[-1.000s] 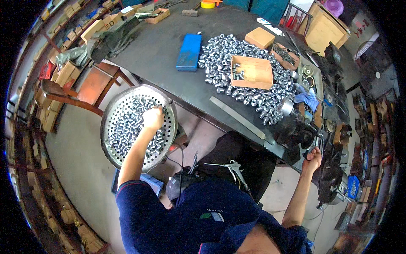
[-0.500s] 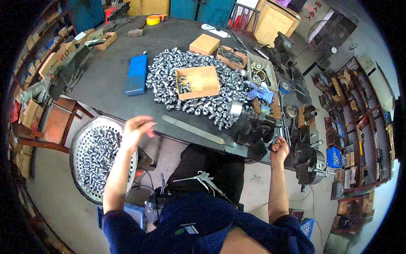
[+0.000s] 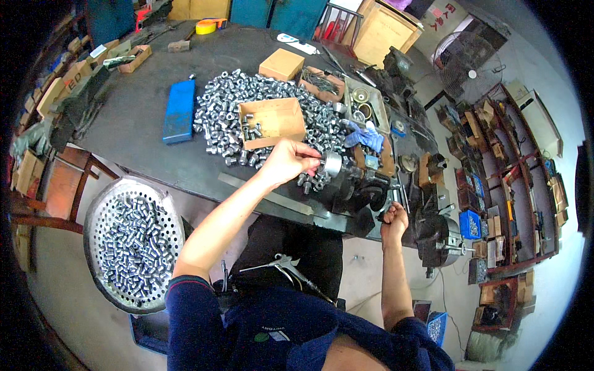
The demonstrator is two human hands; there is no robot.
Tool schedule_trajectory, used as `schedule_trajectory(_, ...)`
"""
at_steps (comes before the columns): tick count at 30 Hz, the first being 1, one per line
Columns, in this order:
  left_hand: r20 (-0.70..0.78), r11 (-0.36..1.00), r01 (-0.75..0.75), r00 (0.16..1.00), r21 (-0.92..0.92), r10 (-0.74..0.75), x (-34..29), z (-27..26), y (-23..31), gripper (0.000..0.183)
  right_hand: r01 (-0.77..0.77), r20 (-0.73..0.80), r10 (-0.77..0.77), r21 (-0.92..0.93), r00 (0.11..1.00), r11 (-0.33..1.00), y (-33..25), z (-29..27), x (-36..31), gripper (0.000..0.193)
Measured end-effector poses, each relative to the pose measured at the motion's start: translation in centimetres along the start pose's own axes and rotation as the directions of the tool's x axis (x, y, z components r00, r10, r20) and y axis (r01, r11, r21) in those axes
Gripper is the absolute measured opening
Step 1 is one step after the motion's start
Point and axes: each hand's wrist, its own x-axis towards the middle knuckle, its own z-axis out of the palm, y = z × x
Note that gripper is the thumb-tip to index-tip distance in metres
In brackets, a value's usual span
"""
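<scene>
At the frame's centre the left hand point(image 3: 287, 162) is holding its fingers in a narrow pinch at the silver cylindrical chuck point(image 3: 333, 164), seemingly because small parts leave little room; I cannot tell whether they are gripping anything; right of centre the right hand point(image 3: 394, 221) is resting curled beside the dark bench machine point(image 3: 371, 193), its contents hidden; metal sleeves point(image 3: 137, 250) are lying in a perforated pan point(image 3: 93, 260) at lower left, its raised rim probably containing them
</scene>
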Motion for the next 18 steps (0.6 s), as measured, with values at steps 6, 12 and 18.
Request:
schedule_trajectory(6,0.046,0.997,-0.047,0.998,0.059,0.044,0.5,-0.3,0.2,0.014,-0.024,0.040,0.025,-0.042,0.999,0.999,-2.8,0.9,-1.3,0.017)
schedule_trajectory(12,0.038,0.998,-0.045,0.998,-0.045,0.047,0.5,-0.7,-0.7,0.017,0.091,0.208,-0.065,-0.117,0.976,0.989,-7.4,4.2,1.3,0.021)
schedule_trajectory(18,-0.061,0.963,0.018,0.998,0.270,-0.002,0.0,1.2,-0.5,0.033,0.134,0.116,-0.128,-0.048,0.985,0.990,-5.6,7.5,7.8,0.019)
